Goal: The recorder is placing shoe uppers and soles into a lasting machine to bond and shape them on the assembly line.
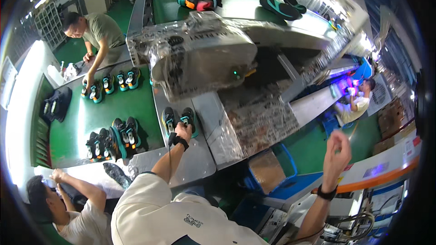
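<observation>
My left hand (184,131) is closed on a black shoe (187,116) with a teal sole, which stands on the metal edge beside the green belt. Its matching shoe (168,120) stands just to the left, apart from my fingers. A black band and a thin dark cord run along my left wrist. Off to the right, my right hand (337,154) is raised in the air with its fingers loosely curled and nothing visible in it. It wears a black wristband and touches nothing.
More shoes (131,132) stand in groups on the green belt (75,122). One co-worker (104,31) reaches to shoes at the far left; another (77,204) sits near left. A plastic-wrapped machine (204,59) stands ahead. A blue-framed chair (268,170) is below it; an orange-edged counter (377,172) lies right.
</observation>
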Demonstrator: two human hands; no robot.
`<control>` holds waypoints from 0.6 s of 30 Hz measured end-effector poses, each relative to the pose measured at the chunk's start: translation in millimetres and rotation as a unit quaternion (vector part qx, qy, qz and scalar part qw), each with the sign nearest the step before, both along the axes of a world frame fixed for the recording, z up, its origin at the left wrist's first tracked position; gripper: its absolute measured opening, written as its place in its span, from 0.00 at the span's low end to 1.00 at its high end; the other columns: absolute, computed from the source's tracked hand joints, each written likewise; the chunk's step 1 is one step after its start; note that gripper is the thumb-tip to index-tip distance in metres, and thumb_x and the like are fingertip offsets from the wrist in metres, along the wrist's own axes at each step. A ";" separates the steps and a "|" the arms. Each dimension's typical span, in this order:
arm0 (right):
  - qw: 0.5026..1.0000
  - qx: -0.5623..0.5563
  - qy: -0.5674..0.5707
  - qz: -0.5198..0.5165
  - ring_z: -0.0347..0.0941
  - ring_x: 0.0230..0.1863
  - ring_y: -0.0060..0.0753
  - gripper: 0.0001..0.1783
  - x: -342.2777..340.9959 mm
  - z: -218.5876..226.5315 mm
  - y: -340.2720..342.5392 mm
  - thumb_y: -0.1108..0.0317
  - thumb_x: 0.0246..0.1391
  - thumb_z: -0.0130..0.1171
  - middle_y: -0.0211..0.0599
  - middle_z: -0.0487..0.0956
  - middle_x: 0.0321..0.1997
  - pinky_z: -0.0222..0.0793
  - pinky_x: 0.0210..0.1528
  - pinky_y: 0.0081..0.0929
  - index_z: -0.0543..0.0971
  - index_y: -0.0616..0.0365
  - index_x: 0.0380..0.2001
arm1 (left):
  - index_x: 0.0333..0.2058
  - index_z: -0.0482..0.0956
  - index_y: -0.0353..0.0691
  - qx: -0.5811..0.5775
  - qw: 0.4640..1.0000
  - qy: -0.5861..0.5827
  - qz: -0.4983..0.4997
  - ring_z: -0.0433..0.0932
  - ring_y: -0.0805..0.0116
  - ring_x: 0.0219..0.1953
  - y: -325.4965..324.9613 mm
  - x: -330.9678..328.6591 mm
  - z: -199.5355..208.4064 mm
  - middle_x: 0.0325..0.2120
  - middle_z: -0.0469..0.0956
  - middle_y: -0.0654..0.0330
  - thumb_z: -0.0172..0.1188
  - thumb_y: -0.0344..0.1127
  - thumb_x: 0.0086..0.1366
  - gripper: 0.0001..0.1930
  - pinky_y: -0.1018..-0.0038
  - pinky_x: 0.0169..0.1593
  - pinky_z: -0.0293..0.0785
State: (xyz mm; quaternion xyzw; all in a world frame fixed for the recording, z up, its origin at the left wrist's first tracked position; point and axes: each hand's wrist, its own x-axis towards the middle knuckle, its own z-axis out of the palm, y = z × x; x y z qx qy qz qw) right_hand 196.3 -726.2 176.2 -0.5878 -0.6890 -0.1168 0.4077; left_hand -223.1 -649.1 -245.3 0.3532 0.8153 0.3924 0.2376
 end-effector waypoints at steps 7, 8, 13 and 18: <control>0.919 0.068 -0.273 0.275 0.78 0.48 0.41 0.16 -243.5 119.0 224.8 0.73 0.51 0.63 0.41 0.81 0.44 0.72 0.51 0.31 0.79 0.59 0.45 | 0.47 0.72 0.35 -0.011 0.982 -0.013 -0.185 0.77 0.41 0.46 33.8 -22.6 -51.2 0.44 0.77 0.38 0.66 0.40 0.55 0.24 0.55 0.48 0.74; 0.920 0.043 -0.267 0.283 0.78 0.49 0.39 0.17 -268.5 125.1 255.6 0.67 0.54 0.63 0.39 0.82 0.48 0.71 0.52 0.31 0.79 0.57 0.47 | 0.55 0.69 0.33 0.032 0.971 0.029 -0.236 0.68 0.40 0.57 29.8 -27.8 -41.3 0.53 0.70 0.38 0.64 0.38 0.56 0.29 0.54 0.61 0.65; 0.874 -0.134 -0.312 0.349 0.62 0.69 0.37 0.37 -350.4 139.9 419.9 0.47 0.58 0.60 0.40 0.70 0.67 0.57 0.67 0.36 0.67 0.49 0.66 | 0.66 0.53 0.34 0.056 0.994 0.096 -0.022 0.56 0.35 0.66 -9.9 -94.7 29.6 0.66 0.53 0.35 0.69 0.34 0.51 0.46 0.47 0.67 0.53; 0.830 -0.222 -0.269 0.436 0.68 0.58 0.28 0.40 -355.2 130.5 512.3 0.42 0.58 0.61 0.37 0.75 0.59 0.60 0.62 0.28 0.69 0.59 0.64 | 0.69 0.43 0.32 -0.047 0.994 -0.062 -0.072 0.63 0.30 0.61 -19.7 -76.1 -82.6 0.62 0.57 0.28 0.66 0.34 0.53 0.51 0.52 0.64 0.63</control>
